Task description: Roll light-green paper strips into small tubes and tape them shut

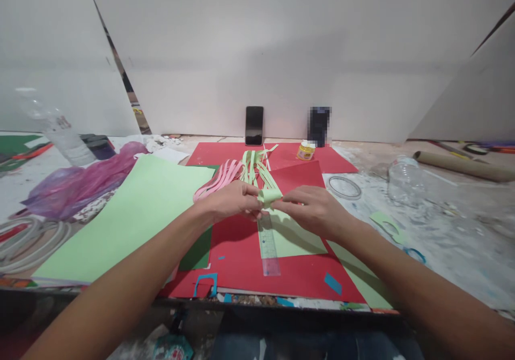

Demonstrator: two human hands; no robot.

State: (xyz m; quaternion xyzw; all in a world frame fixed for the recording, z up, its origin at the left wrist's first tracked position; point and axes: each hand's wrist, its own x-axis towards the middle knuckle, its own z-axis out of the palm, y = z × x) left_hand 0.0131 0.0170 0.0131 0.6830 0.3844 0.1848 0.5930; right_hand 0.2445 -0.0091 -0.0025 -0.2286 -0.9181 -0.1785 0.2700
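Between my two hands is a rolled strip of light green paper [270, 197], held above the red sheets. My left hand [237, 199] pinches its left end, with thumb and fingers closed on it. At the right end, the fingertips of my right hand [311, 207] press together on the paper's edge. Just behind lie light green paper strips [255, 167] and pink paper strips [221, 177]. Below the roll, a clear ruler [268, 244] rests on a light green sheet [300, 236]; its upper end is partly hidden by my left hand.
Red sheets [237, 269] cover the middle of the table. A large green sheet [120, 226] lies left, near a pink plastic bag [84, 180] and a bottle [64, 134]. Behind stand a phone [254, 125] and a yellow-labelled jar [306, 151]. A tape ring [344, 187] and clear jar [404, 180] are right.
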